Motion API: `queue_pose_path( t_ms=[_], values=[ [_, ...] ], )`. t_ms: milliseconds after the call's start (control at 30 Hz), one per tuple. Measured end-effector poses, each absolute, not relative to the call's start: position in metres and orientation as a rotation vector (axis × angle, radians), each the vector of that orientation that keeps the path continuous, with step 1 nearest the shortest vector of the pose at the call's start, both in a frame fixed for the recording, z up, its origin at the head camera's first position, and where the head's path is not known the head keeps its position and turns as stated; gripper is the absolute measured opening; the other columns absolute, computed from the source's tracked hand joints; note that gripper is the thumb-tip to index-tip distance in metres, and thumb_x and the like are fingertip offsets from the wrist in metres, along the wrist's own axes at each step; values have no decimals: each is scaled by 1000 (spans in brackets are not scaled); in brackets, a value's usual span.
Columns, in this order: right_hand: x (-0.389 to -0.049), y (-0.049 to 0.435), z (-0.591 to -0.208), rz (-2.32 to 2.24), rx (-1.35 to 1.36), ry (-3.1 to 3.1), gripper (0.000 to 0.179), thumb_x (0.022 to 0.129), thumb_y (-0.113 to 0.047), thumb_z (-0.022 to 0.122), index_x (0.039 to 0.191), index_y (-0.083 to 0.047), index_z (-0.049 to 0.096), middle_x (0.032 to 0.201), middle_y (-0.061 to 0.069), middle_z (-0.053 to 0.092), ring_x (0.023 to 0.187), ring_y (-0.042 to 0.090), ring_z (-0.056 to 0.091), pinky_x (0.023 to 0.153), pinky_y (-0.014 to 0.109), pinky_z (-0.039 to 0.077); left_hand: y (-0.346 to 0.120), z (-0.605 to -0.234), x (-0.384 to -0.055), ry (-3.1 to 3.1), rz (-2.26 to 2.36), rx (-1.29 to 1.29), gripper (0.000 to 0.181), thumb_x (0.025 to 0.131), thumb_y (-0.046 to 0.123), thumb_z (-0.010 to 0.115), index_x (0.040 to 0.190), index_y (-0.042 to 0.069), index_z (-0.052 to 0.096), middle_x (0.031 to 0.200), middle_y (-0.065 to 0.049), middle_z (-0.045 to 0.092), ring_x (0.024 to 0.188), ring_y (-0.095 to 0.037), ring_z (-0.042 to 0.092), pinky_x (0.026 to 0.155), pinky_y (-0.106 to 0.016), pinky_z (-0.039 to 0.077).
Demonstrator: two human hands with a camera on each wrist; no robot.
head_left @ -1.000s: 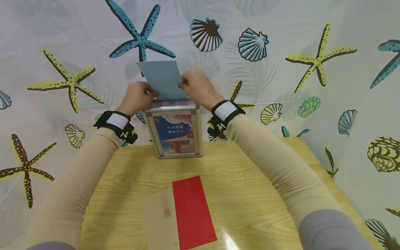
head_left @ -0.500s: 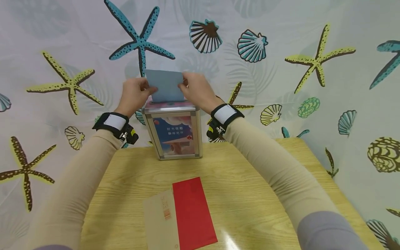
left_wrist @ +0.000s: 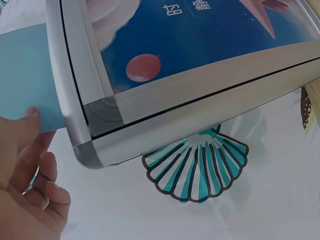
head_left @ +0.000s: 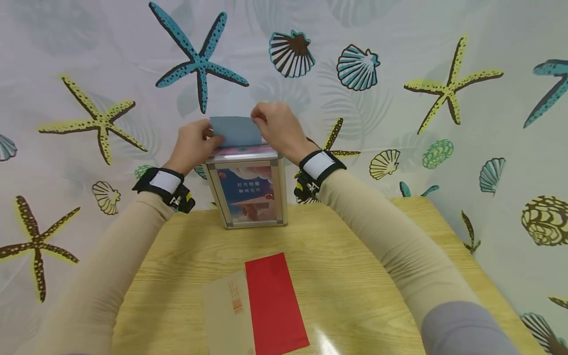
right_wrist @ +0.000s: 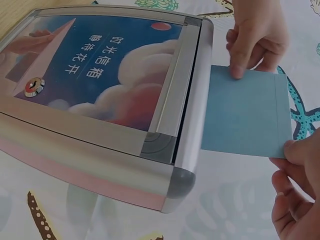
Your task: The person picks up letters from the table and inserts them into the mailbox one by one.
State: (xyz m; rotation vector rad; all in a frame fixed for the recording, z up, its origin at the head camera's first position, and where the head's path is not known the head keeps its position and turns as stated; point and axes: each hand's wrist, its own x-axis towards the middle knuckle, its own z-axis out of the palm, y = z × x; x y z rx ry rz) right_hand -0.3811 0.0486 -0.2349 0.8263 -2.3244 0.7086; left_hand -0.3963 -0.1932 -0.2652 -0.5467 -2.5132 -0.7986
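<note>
A light blue envelope point(head_left: 235, 131) stands upright at the top of a metal-framed letter box point(head_left: 281, 197), its lower part hidden in the top. My left hand point(head_left: 192, 144) pinches its left edge close to the box top; in the left wrist view the thumb of the left hand point(left_wrist: 25, 175) lies on the blue paper. My right hand point(head_left: 279, 129) pinches the upper right corner, as the right wrist view shows with the right hand point(right_wrist: 300, 180) at the envelope's point(right_wrist: 247, 112) outer corner. The box front carries a picture with Chinese characters and a round lock point(right_wrist: 34, 87).
On the wooden table point(head_left: 355, 276), nearer to me, lie a brown kraft envelope point(head_left: 226, 310) and a red envelope point(head_left: 275, 301), side by side. A cloth point(head_left: 390, 29) printed with starfish and shells hangs behind the box and down the right side.
The blue envelope has sunk further into the box top, so less of it shows. It has gone from tilted to nearly upright. Both hands still hold it, the right nearer its top corner.
</note>
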Motion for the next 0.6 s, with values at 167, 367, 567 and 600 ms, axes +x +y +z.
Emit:
queue_pose_path(
  t_ms=[167, 367, 567, 600],
  values=[
    [-385, 44, -244, 663, 834, -2360, 19, 105, -14, 60, 114, -3, 74, 109, 11, 78, 95, 22, 74, 86, 32, 57, -196, -259, -391, -2489, -763, -528, 29, 99, 13, 68, 127, 3, 66, 113, -22, 75, 92, -32, 67, 75, -40, 51],
    [-390, 40, -257, 558, 823, -2420, 21, 105, -13, 60, 114, -4, 76, 108, 12, 77, 101, 27, 70, 90, 36, 56, -197, -260, -391, -2495, -646, -596, 18, 100, 10, 67, 114, 2, 74, 112, -18, 76, 97, -32, 68, 86, -46, 54],
    [-395, 37, -264, 442, 856, -2452, 19, 103, -10, 61, 110, -4, 78, 105, 14, 74, 100, 30, 69, 91, 36, 56, -194, -267, -389, -2556, -524, -576, 17, 99, 7, 67, 111, 1, 78, 113, -17, 76, 105, -33, 70, 94, -48, 55],
    [-395, 36, -264, 433, 862, -2467, 19, 103, -9, 61, 110, -4, 78, 105, 14, 74, 100, 29, 69, 89, 36, 56, -194, -267, -389, -2565, -508, -568, 17, 98, 7, 68, 110, 1, 78, 114, -17, 75, 107, -33, 69, 95, -48, 54]
  ],
)
